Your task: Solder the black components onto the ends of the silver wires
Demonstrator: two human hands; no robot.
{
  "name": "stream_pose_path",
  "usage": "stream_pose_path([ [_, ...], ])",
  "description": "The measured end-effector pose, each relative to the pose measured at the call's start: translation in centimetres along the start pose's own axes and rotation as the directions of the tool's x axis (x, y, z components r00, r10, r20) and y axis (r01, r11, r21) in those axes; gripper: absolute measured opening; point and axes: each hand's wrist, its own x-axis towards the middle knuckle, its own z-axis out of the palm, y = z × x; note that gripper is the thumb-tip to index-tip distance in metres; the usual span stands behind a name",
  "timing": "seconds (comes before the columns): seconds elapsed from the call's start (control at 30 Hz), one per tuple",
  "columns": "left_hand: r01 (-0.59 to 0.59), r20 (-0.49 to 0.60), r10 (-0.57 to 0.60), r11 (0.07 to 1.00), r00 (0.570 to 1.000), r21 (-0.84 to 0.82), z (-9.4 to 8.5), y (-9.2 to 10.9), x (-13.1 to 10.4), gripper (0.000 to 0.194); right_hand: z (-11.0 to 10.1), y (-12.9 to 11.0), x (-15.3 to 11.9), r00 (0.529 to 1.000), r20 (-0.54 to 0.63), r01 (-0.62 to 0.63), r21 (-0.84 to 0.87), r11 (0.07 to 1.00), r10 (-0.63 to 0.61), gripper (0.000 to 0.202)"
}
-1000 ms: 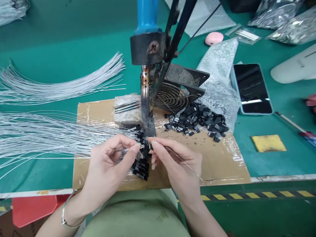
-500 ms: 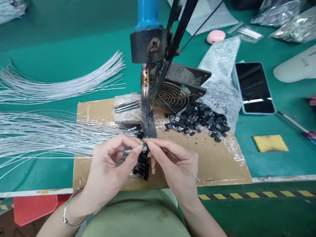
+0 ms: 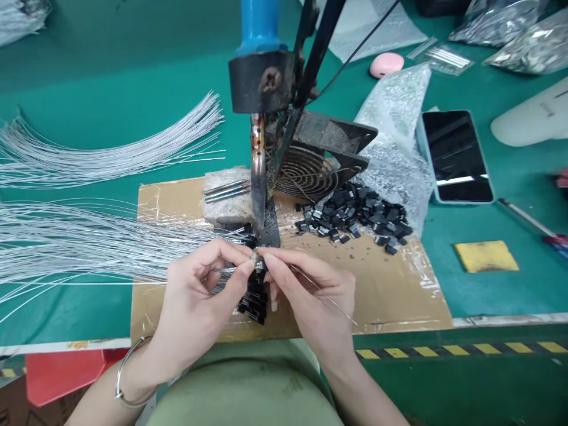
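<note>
My left hand (image 3: 199,307) and my right hand (image 3: 310,296) meet fingertip to fingertip, just below the tip of a soldering iron (image 3: 258,177). Thumb and forefinger of my left hand pinch something small that I cannot make out. A thin silvery wire (image 3: 339,307) runs out from the closed fingers of my right hand toward the lower right. Beneath the fingertips lie black plastic connectors (image 3: 252,305), partly covered by my hands. White wires (image 3: 97,245) stretch left from there across the cardboard (image 3: 381,290).
A clamp on a black arm holds the iron by its blue handle (image 3: 261,26). Behind it leans a dusty fan (image 3: 310,171). Loose black clips (image 3: 355,216) are heaped to the right, near a phone (image 3: 457,157) and a yellow sponge (image 3: 486,257). Another wire bundle (image 3: 124,148) lies at left.
My hands keep almost the same pose and place. The iron and its arm appear slightly further left in the view.
</note>
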Motion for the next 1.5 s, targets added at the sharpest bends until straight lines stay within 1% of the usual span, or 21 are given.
stream_pose_path([
  [0.03,0.003,-0.009,-0.003,1.000,1.000,0.013,0.0,0.0,0.1,0.015,-0.1,0.0,-0.1,1.000,0.003,0.021,-0.032,0.999,-0.021,0.014],
  [0.07,0.009,-0.016,-0.008,1.000,1.000,0.028,0.1,0.1,0.1,0.015,-0.2,0.1,-0.2,0.999,0.015,0.045,-0.067,0.997,-0.044,0.019],
  [0.17,0.030,-0.034,-0.028,0.998,0.999,0.054,0.2,0.3,0.4,0.014,-0.6,0.2,-0.5,0.995,0.042,0.100,-0.134,0.986,-0.095,0.037],
  [0.27,0.032,-0.053,-0.030,0.998,0.998,0.048,0.2,0.4,0.7,0.015,-1.0,0.3,-0.7,0.990,-0.001,0.139,-0.198,0.970,-0.142,0.034],
  [0.37,0.043,-0.074,-0.038,0.997,0.997,0.063,0.3,0.3,1.0,0.013,-1.2,0.5,-0.6,0.969,-0.044,0.220,-0.283,0.934,-0.242,0.018],
  [0.4,0.049,-0.079,-0.043,0.996,0.996,0.068,0.2,0.3,1.0,0.013,-1.3,0.5,-0.6,0.961,-0.046,0.248,-0.298,0.922,-0.273,0.016],
  [0.47,0.058,-0.084,-0.052,0.996,0.995,0.070,0.2,0.3,1.2,0.012,-1.5,0.4,-0.4,0.946,-0.026,0.298,-0.323,0.898,-0.323,0.028],
  [0.53,0.065,-0.089,-0.058,0.996,0.994,0.066,0.3,0.3,1.4,0.011,-1.7,0.2,-0.2,0.939,0.013,0.327,-0.353,0.877,-0.345,0.033],
  [0.63,0.070,-0.104,-0.063,0.996,0.993,0.060,0.4,0.4,1.8,0.012,-1.7,0.0,-0.2,0.945,0.053,0.320,-0.363,0.875,-0.324,0.027],
  [0.7,0.062,-0.109,-0.056,0.997,0.992,0.056,0.5,0.5,2.0,0.012,-1.5,-0.2,-0.2,0.958,0.055,0.283,-0.312,0.907,-0.280,0.020],
  [0.8,0.054,-0.109,-0.048,0.997,0.993,0.057,0.5,0.7,2.2,0.013,-1.0,-0.3,-0.1,0.973,0.017,0.229,-0.185,0.956,-0.230,0.015],
  [0.9,0.060,-0.112,-0.053,0.996,0.992,0.061,0.5,0.9,2.4,0.014,-0.6,-0.5,0.0,0.974,-0.017,0.221,-0.120,0.968,-0.225,0.015],
  [1.17,0.055,-0.155,-0.040,0.994,0.987,0.095,0.5,1.0,2.6,0.013,0.0,-1.0,0.4,0.968,-0.059,0.234,-0.118,0.965,-0.242,0.021],
  [1.5,0.031,-0.144,-0.022,0.998,0.989,0.060,0.4,1.2,2.7,0.014,0.1,-1.3,0.5,0.969,-0.060,0.229,-0.130,0.965,-0.239,0.022],
])
